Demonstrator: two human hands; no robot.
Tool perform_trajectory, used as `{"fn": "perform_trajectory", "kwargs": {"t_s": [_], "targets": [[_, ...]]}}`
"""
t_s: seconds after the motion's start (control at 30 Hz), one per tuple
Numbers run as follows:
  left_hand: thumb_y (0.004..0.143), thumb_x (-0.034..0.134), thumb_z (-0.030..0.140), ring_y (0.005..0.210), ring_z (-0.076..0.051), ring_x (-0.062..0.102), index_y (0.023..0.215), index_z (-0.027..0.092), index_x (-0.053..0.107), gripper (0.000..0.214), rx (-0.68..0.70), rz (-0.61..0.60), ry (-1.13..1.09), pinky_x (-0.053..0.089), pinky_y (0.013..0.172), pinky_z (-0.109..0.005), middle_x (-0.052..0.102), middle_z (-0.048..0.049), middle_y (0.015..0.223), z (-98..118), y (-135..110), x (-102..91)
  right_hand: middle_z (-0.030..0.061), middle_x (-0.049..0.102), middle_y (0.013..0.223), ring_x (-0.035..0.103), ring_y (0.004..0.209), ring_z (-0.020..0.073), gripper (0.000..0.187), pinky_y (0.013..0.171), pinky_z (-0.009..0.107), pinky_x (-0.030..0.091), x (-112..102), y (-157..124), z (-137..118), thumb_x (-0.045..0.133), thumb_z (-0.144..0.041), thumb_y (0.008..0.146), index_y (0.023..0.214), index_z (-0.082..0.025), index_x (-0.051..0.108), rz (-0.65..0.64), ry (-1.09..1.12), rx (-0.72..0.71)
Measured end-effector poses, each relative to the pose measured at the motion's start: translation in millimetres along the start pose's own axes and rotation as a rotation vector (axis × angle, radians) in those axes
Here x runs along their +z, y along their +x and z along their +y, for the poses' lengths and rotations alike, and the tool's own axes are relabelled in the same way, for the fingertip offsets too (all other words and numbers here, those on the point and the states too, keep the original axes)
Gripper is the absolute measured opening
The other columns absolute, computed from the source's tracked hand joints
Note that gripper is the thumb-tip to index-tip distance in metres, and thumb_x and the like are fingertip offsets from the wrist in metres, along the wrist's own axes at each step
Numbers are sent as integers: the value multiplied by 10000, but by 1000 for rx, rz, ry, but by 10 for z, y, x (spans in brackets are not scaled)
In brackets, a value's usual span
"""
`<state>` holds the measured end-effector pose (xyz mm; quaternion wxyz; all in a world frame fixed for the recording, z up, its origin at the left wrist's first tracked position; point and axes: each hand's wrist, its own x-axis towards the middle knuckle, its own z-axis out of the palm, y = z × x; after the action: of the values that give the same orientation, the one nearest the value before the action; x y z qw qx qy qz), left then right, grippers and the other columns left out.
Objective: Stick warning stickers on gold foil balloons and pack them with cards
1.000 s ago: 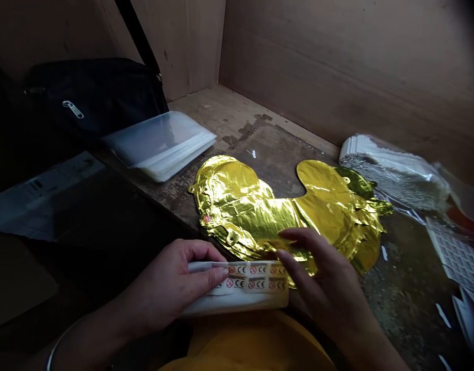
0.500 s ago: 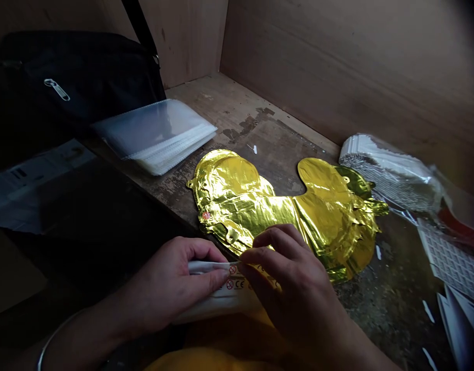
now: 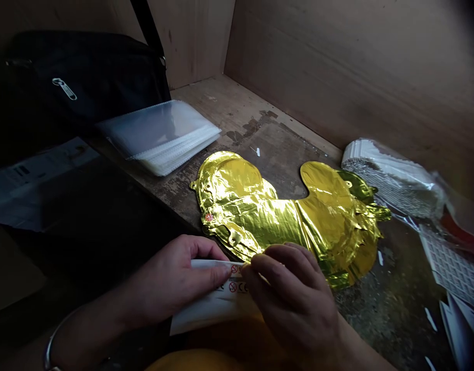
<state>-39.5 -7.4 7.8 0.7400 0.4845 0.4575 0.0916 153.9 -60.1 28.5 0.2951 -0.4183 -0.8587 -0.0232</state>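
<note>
My left hand (image 3: 170, 283) grips a white sheet of small CE stickers (image 3: 217, 301) near the bench's front edge, thumb on top. My right hand (image 3: 294, 304) lies over the sheet's right part, its fingertips pinched at the sticker rows beside my left thumb. What the pinch holds is too small to see. Just beyond both hands lies a stack of flat gold foil balloons (image 3: 287, 216) on the worn wooden bench (image 3: 267, 149).
A stack of clear plastic sleeves (image 3: 163, 136) lies at the back left, beside a black bag (image 3: 78, 87). Packs of white printed sheets in plastic (image 3: 391, 178) and loose sticker sheets (image 3: 449, 265) sit at the right. Wooden walls close the back and right.
My right hand has come back from the gold balloons onto the sticker sheet and pinched its fingers at the stickers. The left hand kept its hold.
</note>
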Motion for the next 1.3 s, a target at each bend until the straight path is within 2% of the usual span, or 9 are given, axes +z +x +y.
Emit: {"fn": "perform_trajectory", "kwargs": {"t_s": [0.27,0.37,0.47,0.57,0.67,0.73,0.83,1.1,1.3], "targets": [[837,617,409,634,-106,499,815,139,656,274,59,-53,-10,392,585,-198,598,15,701,-29,79,-46,11,681,701,518,607,134,182,629,285,464,17,37,0,542,-22,861,842,-164,654,-1,109,24],[843,609,423,602,-102,487,825,139,656,289,47,-29,29,369,558,-196,584,27,669,-38,100,-58,21,665,727,531,647,147,188,621,280,479,-41,-7,-47,590,-10,813,859,-183,645,21,161,107],[875,572,378,664,-130,560,831,154,676,251,115,44,163,420,604,-213,640,9,716,-40,83,-43,41,631,831,566,734,155,167,647,277,483,-122,-3,-23,618,-46,809,846,-207,639,99,144,327],[923,508,262,760,-148,624,887,196,695,201,447,129,490,468,683,-232,691,-9,816,-79,50,-2,42,621,868,584,747,154,51,635,272,467,-118,96,163,645,-176,833,800,-213,653,155,199,685],[908,542,168,876,-168,643,875,234,691,166,889,335,908,479,827,-293,707,-10,905,-153,50,2,15,635,738,571,657,139,117,587,256,447,46,238,414,675,-301,815,771,-195,655,78,544,982],[884,589,151,1077,-210,614,845,238,684,135,998,447,1094,399,1026,-393,699,-16,1100,-195,76,-40,-4,615,658,533,589,119,169,556,245,424,206,321,529,698,-334,782,761,-173,653,24,759,1090],[870,612,149,1250,-227,528,845,232,680,110,943,443,1188,254,1157,-454,612,-22,1317,-255,146,-137,-30,557,580,453,507,89,210,502,231,365,405,410,574,712,-354,746,737,-153,653,-21,887,1164],[885,574,152,1248,-200,540,770,223,654,157,1025,513,1130,220,1178,-429,626,-13,1309,-572,415,-210,-64,478,460,379,383,60,220,384,193,278,580,509,436,705,-345,701,669,-155,599,-51,1042,1395],[894,566,114,1250,-213,546,808,205,657,155,984,429,1164,242,1170,-441,638,-50,1290,-455,340,-233,-74,445,416,329,346,45,221,347,180,236,664,562,408,702,-339,673,633,-153,591,-88,1005,1472]]}}
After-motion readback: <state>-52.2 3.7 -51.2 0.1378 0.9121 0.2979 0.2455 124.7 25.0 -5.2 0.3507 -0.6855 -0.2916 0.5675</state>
